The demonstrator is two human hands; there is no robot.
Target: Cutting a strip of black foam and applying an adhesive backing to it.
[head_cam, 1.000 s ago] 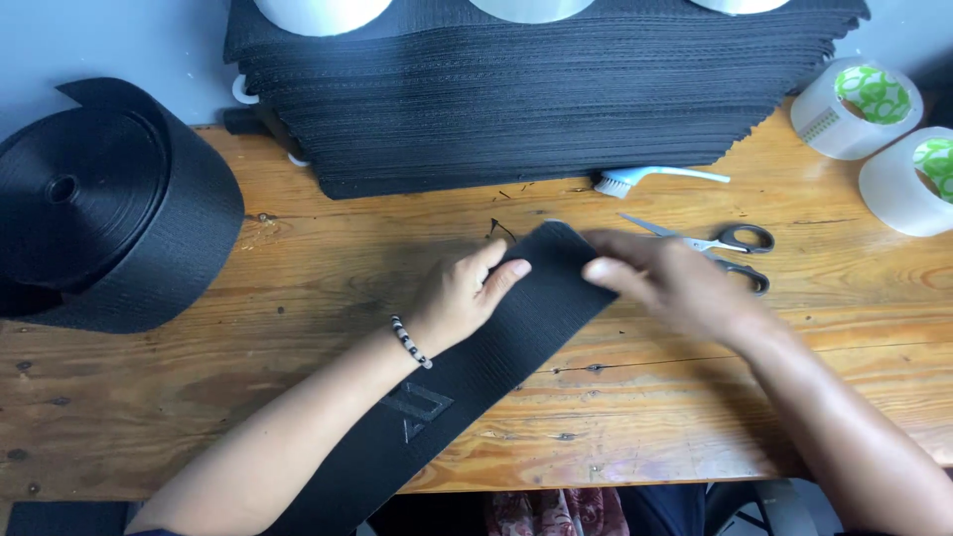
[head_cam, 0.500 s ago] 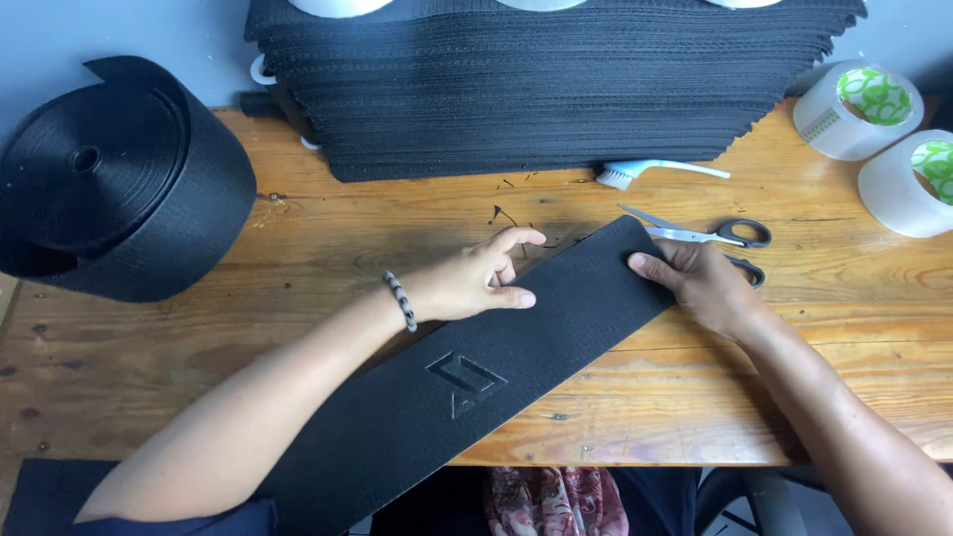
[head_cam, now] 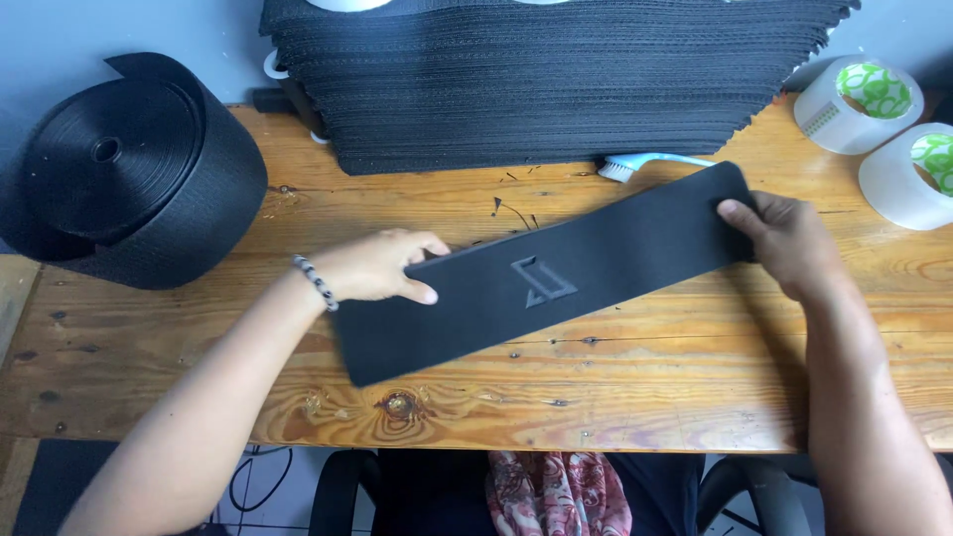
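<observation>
Both hands hold a black strap piece (head_cam: pixel 556 268) flat over the bench (head_cam: pixel 695 377): left hand (head_cam: pixel 372 266) fingers pinching one end, right hand (head_cam: pixel 784 243) fingers gripping the other. Stacking it likely calls for a level lift.

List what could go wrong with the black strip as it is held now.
The black strip is held only at its ends, by the left hand and the right hand, so its middle might sag or crease. Its far edge lies close to the blue brush, which it might knock. Its near corner sits close to the wooden table edge and might slip off.
</observation>
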